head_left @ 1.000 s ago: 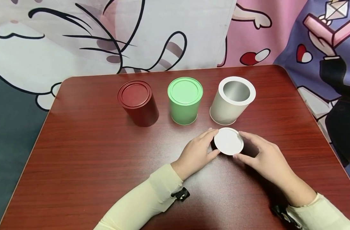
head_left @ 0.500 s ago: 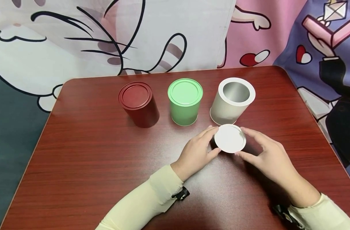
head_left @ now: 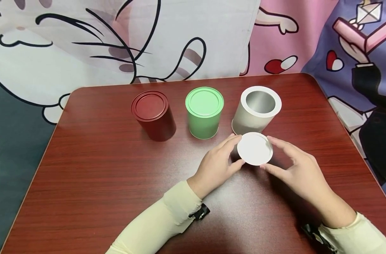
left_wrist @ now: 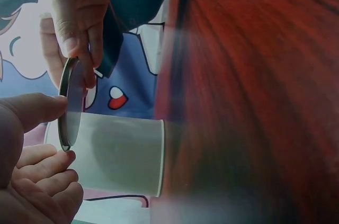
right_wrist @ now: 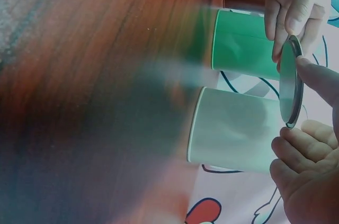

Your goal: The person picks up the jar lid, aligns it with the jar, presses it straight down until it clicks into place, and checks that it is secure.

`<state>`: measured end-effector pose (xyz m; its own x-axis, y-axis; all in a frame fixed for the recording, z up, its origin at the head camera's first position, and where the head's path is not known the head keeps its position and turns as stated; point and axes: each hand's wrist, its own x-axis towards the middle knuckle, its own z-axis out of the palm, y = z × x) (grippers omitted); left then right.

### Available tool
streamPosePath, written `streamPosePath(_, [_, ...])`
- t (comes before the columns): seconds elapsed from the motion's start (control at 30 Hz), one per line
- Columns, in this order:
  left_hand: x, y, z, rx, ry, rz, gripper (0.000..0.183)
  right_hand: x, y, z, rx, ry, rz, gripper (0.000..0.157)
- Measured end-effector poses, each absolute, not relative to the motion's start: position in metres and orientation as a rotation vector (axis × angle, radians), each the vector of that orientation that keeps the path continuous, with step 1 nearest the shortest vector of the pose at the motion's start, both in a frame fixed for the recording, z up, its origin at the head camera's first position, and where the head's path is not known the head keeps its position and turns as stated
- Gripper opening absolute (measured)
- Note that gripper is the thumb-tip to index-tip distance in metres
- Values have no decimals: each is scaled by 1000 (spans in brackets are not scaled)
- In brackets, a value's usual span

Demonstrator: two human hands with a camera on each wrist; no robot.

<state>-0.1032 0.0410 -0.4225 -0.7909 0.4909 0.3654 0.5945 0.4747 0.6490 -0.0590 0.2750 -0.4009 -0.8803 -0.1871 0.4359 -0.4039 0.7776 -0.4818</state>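
A round white lid [head_left: 255,149] is held above the table between both hands, just in front of the open white can [head_left: 250,121]. My left hand [head_left: 214,168] pinches its left edge with thumb and fingers. On the opposite edge, my right hand [head_left: 302,174] pinches it the same way. Seen edge-on in the left wrist view, the lid [left_wrist: 70,105] has a thin metallic rim and is well off the tabletop. The can's wide white rim surrounds a grey inside. In the right wrist view the can [right_wrist: 233,128] stands behind the lid.
A green can [head_left: 204,116] with its lid on stands left of the white can. Farther left is a dark red can [head_left: 154,118], also lidded. All stand on a reddish wooden table [head_left: 94,176], with a printed cloth [head_left: 224,35] hanging behind its back edge.
The lid has risen and moved away from me toward the white can, drifting slightly right, with both hands still holding it. The cans have not moved on the table.
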Motion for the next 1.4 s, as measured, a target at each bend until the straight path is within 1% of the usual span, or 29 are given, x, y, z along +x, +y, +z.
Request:
streamPosePath(0.63, [-114,43,-401,-1028,-2545,-1203,58,-63,278,-384,390,-2582,802,86])
streamPosePath(1.27, [-125,44,-382,-1064,-2499,-1197,60,-73,278,-369,391,-2512,791,81])
streamPosePath(1.4, [-129,44,-377,-1063,-2506,-1156,60,-77,279,-368,385,-2505,785,83])
